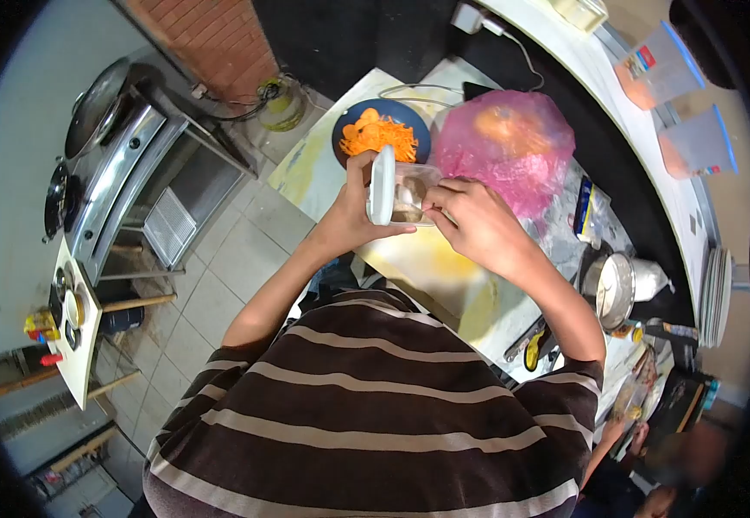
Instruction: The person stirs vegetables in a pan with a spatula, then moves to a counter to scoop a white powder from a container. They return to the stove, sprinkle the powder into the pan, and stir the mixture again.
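My left hand [349, 207] is wrapped round the lid end of a small clear plastic container [411, 194], tipped on its side. Its white lid [382, 186] faces left, and pale brownish pieces show through the wall. The fingers of my right hand [470, 220] are bent and pressed together at the container's right end; the exact contact of the fingertips is partly hidden. Just beyond my hands, a dark blue plate [421, 129] bears orange shreds and round slices [382, 136]. A pink plastic bag [509, 142] with something orange inside lies to the right of the plate.
The marbled table [431, 259] lies under my hands. A yellow-handled tool [532, 352], a metal pot [615, 281] and a blue-yellow packet [584, 207] are on the right. Plastic pitchers [658, 65] stand on the shelf. Another person's hand [610, 432] is at lower right. A stove [120, 186] is left.
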